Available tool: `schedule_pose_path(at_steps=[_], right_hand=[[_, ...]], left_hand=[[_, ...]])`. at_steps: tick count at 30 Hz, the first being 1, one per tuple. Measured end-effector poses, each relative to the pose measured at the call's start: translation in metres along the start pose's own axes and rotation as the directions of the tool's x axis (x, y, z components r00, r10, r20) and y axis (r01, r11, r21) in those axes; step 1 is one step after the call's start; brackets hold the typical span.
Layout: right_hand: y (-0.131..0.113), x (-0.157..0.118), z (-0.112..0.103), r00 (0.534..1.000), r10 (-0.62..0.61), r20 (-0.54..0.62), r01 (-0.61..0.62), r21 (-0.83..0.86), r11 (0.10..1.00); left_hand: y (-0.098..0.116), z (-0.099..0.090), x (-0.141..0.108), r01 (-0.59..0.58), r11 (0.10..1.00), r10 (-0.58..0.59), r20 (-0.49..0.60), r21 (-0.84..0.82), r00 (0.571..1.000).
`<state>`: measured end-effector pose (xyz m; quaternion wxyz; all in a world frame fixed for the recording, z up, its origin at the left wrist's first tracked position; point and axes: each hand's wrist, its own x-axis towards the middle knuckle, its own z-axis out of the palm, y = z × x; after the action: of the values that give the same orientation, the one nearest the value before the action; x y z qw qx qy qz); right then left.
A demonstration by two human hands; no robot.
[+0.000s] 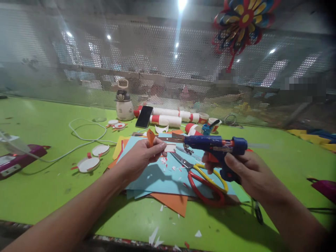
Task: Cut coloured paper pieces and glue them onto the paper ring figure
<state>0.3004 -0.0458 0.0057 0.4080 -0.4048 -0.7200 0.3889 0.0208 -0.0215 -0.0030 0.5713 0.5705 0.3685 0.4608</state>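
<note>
My right hand (244, 168) is wrapped round the handle of a blue glue gun (215, 143), whose nozzle points left. In my left hand (151, 152), fingers pinched together, are a small white paper piece (170, 147) and an orange paper piece (150, 137) standing up behind the fingers. The nozzle tip is near the right end of the white piece; whether they touch I cannot tell. Below both hands lie blue paper sheets (157, 180) with small red and white scraps. Scissors (207, 185) with one red and one yellow handle rest on the sheets, partly under the glue gun.
Behind the sheets are a phone (144, 117), stacked paper cups (166, 120), a bottle (124, 106) and a blue jar (206, 129). White paper discs (88, 164) lie left, near a cable (78, 140) and a purple power strip (23, 161). A pinwheel (245, 18) hangs above.
</note>
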Motion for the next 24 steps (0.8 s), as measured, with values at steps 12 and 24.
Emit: schedule_pose_path(at_steps=[12, 24], right_hand=[[-0.006, 0.005, 0.024, 0.98, 0.134, -0.15, -0.104, 0.192, 0.976], [-0.003, 0.003, 0.05, 0.988, 0.092, -0.126, -0.045, 0.34, 0.939]], left_hand=[[0.006, 0.024, -0.014, -0.163, 0.946, 0.132, 0.127, 0.28, 0.983], [-0.016, 0.032, -0.007, -0.032, 0.995, 0.009, 0.227, 0.098, 0.974]])
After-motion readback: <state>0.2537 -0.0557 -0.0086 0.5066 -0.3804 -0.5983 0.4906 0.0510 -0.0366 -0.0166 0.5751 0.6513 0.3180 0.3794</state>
